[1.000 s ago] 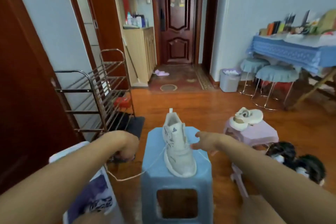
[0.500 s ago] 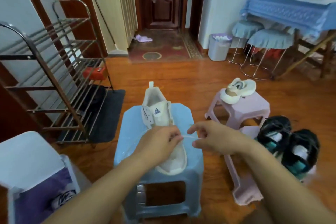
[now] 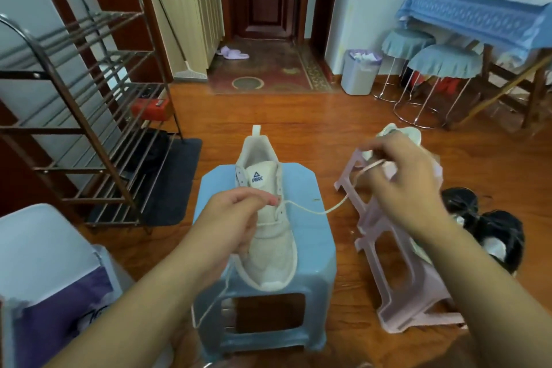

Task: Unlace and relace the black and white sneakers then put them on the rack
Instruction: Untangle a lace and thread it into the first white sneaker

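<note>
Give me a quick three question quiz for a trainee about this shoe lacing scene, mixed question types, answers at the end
1. True or false: the white sneaker lies on the pink stool.
2. Which hand pulls the lace out to the side: A the left hand, B the right hand?
3. Fill in: the black sneakers sit on the ____.

Key:
1. False, it lies on the blue stool.
2. B
3. floor

Second white shoe (image 3: 400,136) largely hidden behind right hand (image 3: 406,185); black sneakers (image 3: 490,227) blurred at right; near-left bag (image 3: 44,293) cut by frame edge.
</note>
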Demonstrator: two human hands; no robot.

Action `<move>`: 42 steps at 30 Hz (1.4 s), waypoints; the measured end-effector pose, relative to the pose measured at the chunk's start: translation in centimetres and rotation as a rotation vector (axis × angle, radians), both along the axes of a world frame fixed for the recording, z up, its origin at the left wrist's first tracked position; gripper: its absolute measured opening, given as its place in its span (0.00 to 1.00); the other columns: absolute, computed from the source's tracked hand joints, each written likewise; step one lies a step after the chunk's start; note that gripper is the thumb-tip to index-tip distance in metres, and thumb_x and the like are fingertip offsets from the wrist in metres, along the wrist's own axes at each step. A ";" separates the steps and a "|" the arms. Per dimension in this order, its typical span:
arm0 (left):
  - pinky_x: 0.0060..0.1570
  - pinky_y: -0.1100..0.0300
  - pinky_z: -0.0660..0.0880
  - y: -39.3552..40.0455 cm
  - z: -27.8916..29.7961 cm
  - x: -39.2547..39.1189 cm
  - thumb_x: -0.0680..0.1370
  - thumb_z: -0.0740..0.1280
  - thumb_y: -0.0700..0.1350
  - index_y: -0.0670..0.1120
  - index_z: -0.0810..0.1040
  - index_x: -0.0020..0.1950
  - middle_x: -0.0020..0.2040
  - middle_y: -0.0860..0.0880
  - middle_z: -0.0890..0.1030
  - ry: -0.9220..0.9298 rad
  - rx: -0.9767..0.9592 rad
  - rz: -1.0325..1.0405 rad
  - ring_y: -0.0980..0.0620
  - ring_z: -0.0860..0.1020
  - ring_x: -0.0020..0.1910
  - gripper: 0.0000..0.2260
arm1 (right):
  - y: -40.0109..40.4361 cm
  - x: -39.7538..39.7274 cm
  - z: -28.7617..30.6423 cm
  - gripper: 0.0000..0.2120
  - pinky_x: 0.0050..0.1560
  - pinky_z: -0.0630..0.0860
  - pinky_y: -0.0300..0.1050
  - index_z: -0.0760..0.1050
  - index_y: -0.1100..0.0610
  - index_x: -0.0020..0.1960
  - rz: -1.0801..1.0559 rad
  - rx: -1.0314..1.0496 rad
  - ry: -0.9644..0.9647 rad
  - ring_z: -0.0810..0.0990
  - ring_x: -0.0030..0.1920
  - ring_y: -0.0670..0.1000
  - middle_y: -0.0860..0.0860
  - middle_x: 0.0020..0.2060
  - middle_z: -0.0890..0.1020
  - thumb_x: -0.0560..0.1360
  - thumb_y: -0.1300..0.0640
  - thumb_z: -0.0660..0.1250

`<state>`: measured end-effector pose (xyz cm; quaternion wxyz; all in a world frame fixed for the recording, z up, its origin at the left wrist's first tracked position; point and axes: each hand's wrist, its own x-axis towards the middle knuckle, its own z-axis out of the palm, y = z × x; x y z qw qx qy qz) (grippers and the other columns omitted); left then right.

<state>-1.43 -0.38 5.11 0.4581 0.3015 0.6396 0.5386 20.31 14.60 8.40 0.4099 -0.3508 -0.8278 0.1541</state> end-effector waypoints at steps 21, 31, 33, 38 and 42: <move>0.16 0.67 0.54 -4.4 0.5 -9.7 0.86 0.57 0.47 0.45 0.75 0.47 0.31 0.51 0.71 -0.521 0.221 0.496 0.59 0.58 0.18 0.12 | -9.5 -9.1 -4.0 0.20 0.48 0.78 0.38 0.81 0.45 0.57 0.547 -0.498 0.150 0.75 0.62 0.46 0.42 0.62 0.72 0.73 0.67 0.72; 0.44 0.50 0.77 -8.0 -3.5 -19.0 0.81 0.66 0.46 0.47 0.85 0.45 0.41 0.42 0.84 0.646 -0.377 0.550 0.42 0.81 0.42 0.09 | -4.9 -11.3 -6.0 0.10 0.46 0.70 0.49 0.85 0.51 0.54 0.266 0.155 -0.353 0.71 0.47 0.51 0.45 0.42 0.74 0.76 0.60 0.68; 0.38 0.54 0.74 -7.0 -3.1 -17.4 0.81 0.66 0.45 0.47 0.84 0.43 0.38 0.43 0.83 0.647 -0.391 0.409 0.43 0.80 0.39 0.10 | -5.6 -12.4 -7.2 0.14 0.44 0.69 0.51 0.84 0.49 0.53 0.236 0.241 -0.528 0.71 0.46 0.55 0.49 0.43 0.73 0.77 0.50 0.61; 0.31 0.57 0.66 -5.2 -1.2 -14.6 0.83 0.64 0.46 0.43 0.83 0.45 0.31 0.45 0.76 0.492 -0.182 0.453 0.48 0.71 0.29 0.12 | -6.9 -12.1 -7.7 0.14 0.46 0.70 0.52 0.82 0.45 0.49 0.326 0.260 -0.642 0.71 0.50 0.54 0.46 0.45 0.74 0.76 0.45 0.58; 0.22 0.64 0.54 -4.5 -0.1 -11.8 0.85 0.62 0.46 0.42 0.81 0.49 0.26 0.48 0.66 0.113 0.004 0.305 0.53 0.59 0.22 0.12 | -7.5 -11.1 -7.8 0.19 0.50 0.76 0.50 0.77 0.48 0.65 0.490 0.188 -0.635 0.76 0.49 0.52 0.45 0.49 0.80 0.75 0.56 0.64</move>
